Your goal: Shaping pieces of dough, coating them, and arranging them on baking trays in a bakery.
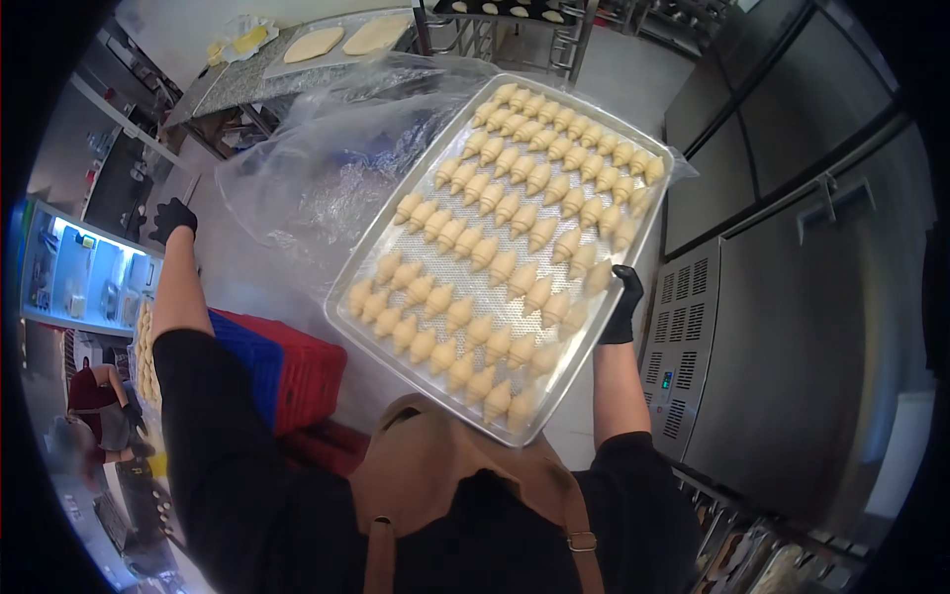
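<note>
- A metal tray [396, 259] of raw croissants [500, 252] was held up at centre frame.
- The right hand [623, 302], black-gloved, was clamped on the tray's edge at 3 o'clock.
- The left hand [171, 219], gloved, was raised at 9 o'clock, well apart from the tray; its grip could not be told.
- A clear plastic sheet [327, 168] was draped at 11 o'clock.

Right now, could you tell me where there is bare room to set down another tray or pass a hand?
The pale floor between the wheeled rack and the steel fridge doors is bare. The tray is packed with raw croissants; only its rim is free, where the right hand grips. Left, the plastic sheet and red and blue crates crowd things. The counter holds dough.
</note>
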`<state>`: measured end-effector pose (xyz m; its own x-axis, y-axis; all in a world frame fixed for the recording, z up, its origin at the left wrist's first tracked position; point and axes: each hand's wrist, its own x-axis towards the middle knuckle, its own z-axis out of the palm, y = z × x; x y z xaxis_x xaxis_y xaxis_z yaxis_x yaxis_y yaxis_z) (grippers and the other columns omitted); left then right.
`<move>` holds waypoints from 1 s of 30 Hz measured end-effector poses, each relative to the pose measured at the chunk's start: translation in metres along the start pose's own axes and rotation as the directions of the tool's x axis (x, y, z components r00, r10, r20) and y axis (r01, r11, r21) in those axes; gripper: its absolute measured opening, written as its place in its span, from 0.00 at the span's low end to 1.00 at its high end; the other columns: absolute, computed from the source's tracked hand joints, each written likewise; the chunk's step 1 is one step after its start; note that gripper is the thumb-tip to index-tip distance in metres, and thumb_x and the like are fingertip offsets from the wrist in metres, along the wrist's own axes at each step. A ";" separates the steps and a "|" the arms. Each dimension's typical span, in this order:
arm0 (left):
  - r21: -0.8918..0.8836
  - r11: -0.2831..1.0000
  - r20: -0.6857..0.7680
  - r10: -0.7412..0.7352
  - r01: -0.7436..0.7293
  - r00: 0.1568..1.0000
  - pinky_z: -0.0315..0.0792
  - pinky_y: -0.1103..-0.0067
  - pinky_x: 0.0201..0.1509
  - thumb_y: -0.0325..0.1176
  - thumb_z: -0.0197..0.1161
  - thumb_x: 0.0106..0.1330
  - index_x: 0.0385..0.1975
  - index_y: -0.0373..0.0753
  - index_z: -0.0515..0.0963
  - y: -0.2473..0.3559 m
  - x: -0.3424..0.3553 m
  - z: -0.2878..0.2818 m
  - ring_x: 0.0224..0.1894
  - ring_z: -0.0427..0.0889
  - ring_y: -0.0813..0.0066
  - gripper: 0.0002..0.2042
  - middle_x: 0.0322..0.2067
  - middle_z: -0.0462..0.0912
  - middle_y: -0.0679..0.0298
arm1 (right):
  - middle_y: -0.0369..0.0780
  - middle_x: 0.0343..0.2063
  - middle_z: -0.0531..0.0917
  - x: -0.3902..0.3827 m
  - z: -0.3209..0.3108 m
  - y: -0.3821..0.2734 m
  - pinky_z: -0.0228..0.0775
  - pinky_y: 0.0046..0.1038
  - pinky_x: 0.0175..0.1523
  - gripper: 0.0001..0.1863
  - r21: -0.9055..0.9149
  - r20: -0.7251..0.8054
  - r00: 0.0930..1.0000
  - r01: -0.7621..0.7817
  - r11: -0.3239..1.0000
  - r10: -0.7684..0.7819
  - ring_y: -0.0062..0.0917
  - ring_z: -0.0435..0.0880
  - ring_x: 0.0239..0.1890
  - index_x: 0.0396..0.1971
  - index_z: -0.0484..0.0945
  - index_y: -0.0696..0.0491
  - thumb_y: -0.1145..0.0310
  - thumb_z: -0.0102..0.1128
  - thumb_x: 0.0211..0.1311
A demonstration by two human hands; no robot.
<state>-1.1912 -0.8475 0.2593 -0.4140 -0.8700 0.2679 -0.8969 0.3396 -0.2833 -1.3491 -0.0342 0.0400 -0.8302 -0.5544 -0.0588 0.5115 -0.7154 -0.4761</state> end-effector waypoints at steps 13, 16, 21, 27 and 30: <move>-0.770 0.262 0.343 0.939 0.581 0.032 0.53 0.54 0.75 0.64 0.32 0.76 0.74 0.44 0.57 0.157 -0.238 0.035 0.75 0.56 0.53 0.37 0.73 0.59 0.52 | 0.44 0.45 0.80 -0.011 0.161 0.020 0.67 0.32 0.60 0.29 -0.262 -0.383 0.905 0.084 0.961 -0.184 0.32 0.77 0.48 0.56 0.73 0.53 0.59 0.53 0.52; -0.636 0.138 0.223 0.975 0.759 0.009 0.63 0.54 0.70 0.60 0.34 0.76 0.71 0.41 0.60 0.161 -0.262 0.083 0.68 0.65 0.51 0.34 0.68 0.62 0.48 | 0.44 0.50 0.77 -0.007 0.126 0.032 0.64 0.32 0.63 0.34 -0.242 -0.371 0.903 0.131 0.961 -0.216 0.32 0.75 0.52 0.61 0.69 0.53 0.56 0.54 0.51; -0.913 -0.169 0.166 0.677 0.372 0.717 0.77 0.66 0.60 0.49 0.44 0.77 0.57 0.36 0.75 0.175 -0.298 0.082 0.46 0.82 0.59 0.23 0.45 0.82 0.52 | 0.44 0.47 0.77 0.000 0.065 0.039 0.65 0.31 0.61 0.34 -0.223 -0.361 0.886 0.221 0.949 -0.291 0.32 0.74 0.50 0.60 0.68 0.54 0.54 0.54 0.52; -0.868 0.011 0.071 0.992 0.496 0.103 0.73 0.79 0.49 0.52 0.48 0.77 0.58 0.39 0.77 0.256 -0.165 0.021 0.46 0.81 0.77 0.24 0.49 0.85 0.62 | 0.44 0.43 0.78 -0.006 0.041 0.056 0.68 0.35 0.58 0.30 -0.166 -0.280 0.902 0.292 0.942 -0.329 0.33 0.77 0.46 0.56 0.70 0.54 0.53 0.53 0.54; -0.876 0.080 0.107 0.994 0.475 0.029 0.71 0.78 0.55 0.49 0.46 0.78 0.61 0.38 0.74 0.337 -0.166 0.006 0.50 0.79 0.74 0.24 0.56 0.81 0.61 | 0.46 0.59 0.73 0.012 0.072 0.059 0.64 0.42 0.65 0.40 -0.122 -0.194 0.916 0.333 0.935 -0.352 0.36 0.72 0.57 0.67 0.62 0.50 0.53 0.55 0.51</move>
<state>-1.4243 -0.5905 0.1142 -0.8868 0.2739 -0.3722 -0.4050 -0.0725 0.9115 -1.3128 -0.1132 0.0745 -0.9832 -0.1736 -0.0569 0.1746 -0.8014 -0.5721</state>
